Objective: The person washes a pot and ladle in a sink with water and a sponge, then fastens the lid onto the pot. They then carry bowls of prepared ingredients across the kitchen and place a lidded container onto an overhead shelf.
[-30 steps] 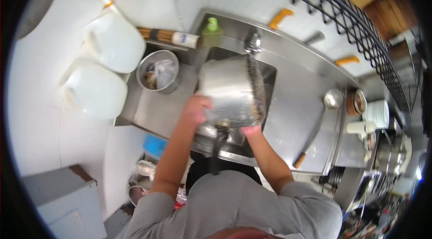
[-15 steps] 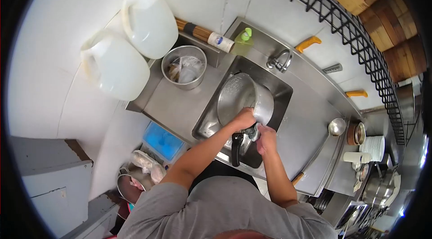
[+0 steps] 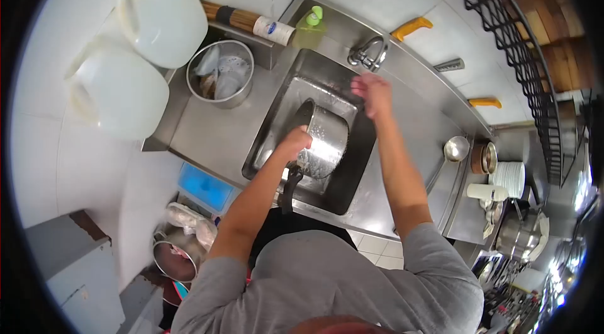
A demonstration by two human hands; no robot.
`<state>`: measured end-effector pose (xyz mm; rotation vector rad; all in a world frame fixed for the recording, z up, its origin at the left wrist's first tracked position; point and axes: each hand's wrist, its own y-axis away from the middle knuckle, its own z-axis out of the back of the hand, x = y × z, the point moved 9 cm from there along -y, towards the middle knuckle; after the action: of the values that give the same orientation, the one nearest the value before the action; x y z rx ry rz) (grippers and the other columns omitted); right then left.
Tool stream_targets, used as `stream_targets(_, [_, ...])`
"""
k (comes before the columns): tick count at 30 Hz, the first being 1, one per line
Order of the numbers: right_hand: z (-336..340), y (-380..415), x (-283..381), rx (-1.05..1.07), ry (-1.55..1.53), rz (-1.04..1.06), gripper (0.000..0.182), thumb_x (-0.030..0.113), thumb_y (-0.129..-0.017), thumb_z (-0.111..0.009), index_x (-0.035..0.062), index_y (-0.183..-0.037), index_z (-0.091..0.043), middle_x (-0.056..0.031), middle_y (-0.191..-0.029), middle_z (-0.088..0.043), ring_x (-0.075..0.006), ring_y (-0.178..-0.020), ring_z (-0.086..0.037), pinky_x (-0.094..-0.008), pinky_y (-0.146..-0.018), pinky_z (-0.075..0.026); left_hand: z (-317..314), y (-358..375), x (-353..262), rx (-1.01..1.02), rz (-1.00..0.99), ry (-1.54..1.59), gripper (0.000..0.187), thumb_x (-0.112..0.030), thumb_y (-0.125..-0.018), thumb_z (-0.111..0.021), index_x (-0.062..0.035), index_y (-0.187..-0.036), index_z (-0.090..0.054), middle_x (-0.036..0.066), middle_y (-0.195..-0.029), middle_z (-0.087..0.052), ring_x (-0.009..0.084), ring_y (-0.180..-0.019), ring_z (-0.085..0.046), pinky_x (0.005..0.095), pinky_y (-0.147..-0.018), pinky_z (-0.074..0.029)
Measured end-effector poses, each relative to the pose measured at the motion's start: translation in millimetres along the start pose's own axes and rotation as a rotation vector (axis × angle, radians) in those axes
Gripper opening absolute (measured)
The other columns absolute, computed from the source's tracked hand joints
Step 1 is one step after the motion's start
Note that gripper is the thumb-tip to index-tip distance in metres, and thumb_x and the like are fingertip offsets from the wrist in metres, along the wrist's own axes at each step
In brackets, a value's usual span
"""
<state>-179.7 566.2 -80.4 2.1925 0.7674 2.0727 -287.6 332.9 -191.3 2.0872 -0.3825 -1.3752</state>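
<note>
A wet metal pot [image 3: 326,142] lies tilted on its side in the steel sink [image 3: 261,135], its black handle [image 3: 290,190] pointing toward my body. My left hand [image 3: 297,142] is closed on the pot's rim, near the handle. Just below the curved faucet [image 3: 370,54], my right hand [image 3: 373,95] is raised with its fingers stretched out, apart from the pot and holding nothing I can see. The inside of the pot is mostly hidden.
Left of the sink stands a metal container [image 3: 221,76] with soapy utensils. A green soap bottle [image 3: 310,27] is at the back corner. Two white jugs [image 3: 160,16] are at the left. On the right counter lies a ladle [image 3: 455,149], near stacked plates [image 3: 507,178].
My right hand has left the pot and risen toward the faucet; the greyish scrubbing piece it held no longer shows. The pot has turned, and my left hand still grips it.
</note>
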Motion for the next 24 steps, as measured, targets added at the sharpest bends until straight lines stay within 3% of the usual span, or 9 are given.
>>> stream_targets(3, [67.9, -97.4, -55.6, 0.017, -0.279, -0.179, 0.038, 0.022, -0.100, -0.056, -0.0071, -0.123, -0.050, -0.0245, -0.104, -0.065, -0.0318, -0.083, -0.070, -0.0374, -0.074, -0.063, 10.1, -51.4, 28.7, 0.064, -0.274, -0.041, 0.025, -0.003, -0.068, -0.060, -0.0005, -0.093, -0.061, 0.009, -0.082, -0.059, 0.0200, -0.078, -0.055, 0.0366, -0.068, -0.045])
stream_targets(4, [65.9, -110.9, -54.5, 0.063, -0.275, -0.203, 0.038, 0.022, -0.101, -0.052, -0.0074, -0.126, -0.048, -0.0251, -0.107, -0.065, -0.0334, -0.085, -0.070, -0.0379, -0.076, -0.063, 4.9, -10.1, -10.6, -0.104, 0.019, -0.272, 0.031, -0.006, -0.070, -0.060, -0.0001, -0.100, -0.062, 0.013, -0.086, -0.062, 0.0238, -0.083, -0.059, 0.0419, -0.069, -0.048])
stream_targets(5, [63.1, -123.8, -54.1, 0.100, -0.270, -0.225, 0.039, 0.022, -0.103, -0.048, -0.0077, -0.128, -0.045, -0.0257, -0.110, -0.064, -0.0349, -0.087, -0.070, -0.0384, -0.078, -0.064, 7.8, -49.5, 13.2, -0.096, -0.025, -0.301, 0.036, -0.008, -0.071, -0.059, -0.0012, -0.107, -0.061, 0.018, -0.093, -0.064, 0.0288, -0.089, -0.062, 0.0478, -0.070, -0.050])
stream_targets(7, [64.6, -151.3, -57.3, 0.138, -0.263, -0.169, 0.037, 0.021, -0.106, -0.041, -0.0075, -0.128, -0.045, -0.0259, -0.110, -0.064, -0.0365, -0.089, -0.070, -0.0403, -0.078, -0.064, 2.9, -44.9, -4.7, -0.094, 0.007, -0.363, 0.043, -0.005, -0.071, -0.056, 0.0020, -0.113, -0.061, 0.022, -0.098, -0.065, 0.0331, -0.094, -0.063, 0.0467, -0.077, -0.050])
stream_targets(14, [49.6, -144.4, -41.5, 0.243, -0.183, -0.229, 0.027, 0.016, -0.094, -0.068, -0.0050, -0.110, -0.060, -0.0195, -0.097, -0.070, -0.0313, -0.084, -0.073, -0.0355, -0.072, -0.066, -1.9, -84.4, -2.2, -0.043, 0.011, -0.354, 0.045, -0.006, -0.071, -0.060, 0.0023, -0.115, -0.062, 0.022, -0.107, -0.064, 0.0311, -0.102, -0.061, 0.0448, -0.080, -0.050])
stream_targets(17, [45.5, -137.9, -29.6, 0.258, -0.084, -0.096, 0.041, 0.008, -0.090, -0.073, -0.0061, -0.124, -0.056, -0.0198, -0.109, -0.068, -0.0298, -0.091, -0.072, -0.0350, -0.081, -0.064, -4.9, -77.9, -9.0, -0.102, 0.059, -0.256, 0.039, -0.009, -0.072, -0.062, 0.0002, -0.110, -0.063, 0.019, -0.100, -0.065, 0.0287, -0.095, -0.061, 0.0455, -0.075, -0.049])
stream_targets(19, [47.6, -140.7, -35.6, 0.322, -0.023, 0.045, 0.054, 0.002, -0.091, -0.069, -0.0045, -0.140, -0.046, -0.0204, -0.120, -0.064, -0.0282, -0.100, -0.070, -0.0366, -0.091, -0.060, -7.9, -94.7, -5.1, -0.015, -0.062, -0.275, 0.018, -0.012, -0.073, -0.064, -0.0057, -0.089, -0.061, 0.007, -0.081, -0.061, 0.0205, -0.076, -0.057, 0.0401, -0.065, -0.046])
stream_targets(20, [47.5, -140.1, -37.9, 0.319, -0.052, 0.042, 0.051, 0.002, -0.094, -0.066, -0.0043, -0.140, -0.045, -0.0210, -0.120, -0.064, -0.0302, -0.099, -0.070, -0.0384, -0.090, -0.060, -10.2, -101.9, 3.0, 0.042, -0.186, -0.064, 0.014, -0.012, -0.073, -0.064, -0.0063, -0.085, -0.060, 0.005, -0.078, -0.057, 0.0188, -0.073, -0.054, 0.0384, -0.062, -0.044])
stream_targets(24, [52.0, -143.1, -45.0, 0.305, -0.247, -0.101, 0.042, 0.009, -0.101, -0.056, -0.0082, -0.138, -0.047, -0.0242, -0.123, -0.061, -0.0376, -0.100, -0.069, -0.0443, -0.088, -0.061, -9.0, -90.2, -4.7, 0.018, -0.028, -0.176, 0.012, -0.013, -0.073, -0.063, -0.0038, -0.079, -0.058, 0.006, -0.080, -0.056, 0.0191, -0.081, -0.052, 0.0349, -0.072, -0.041])
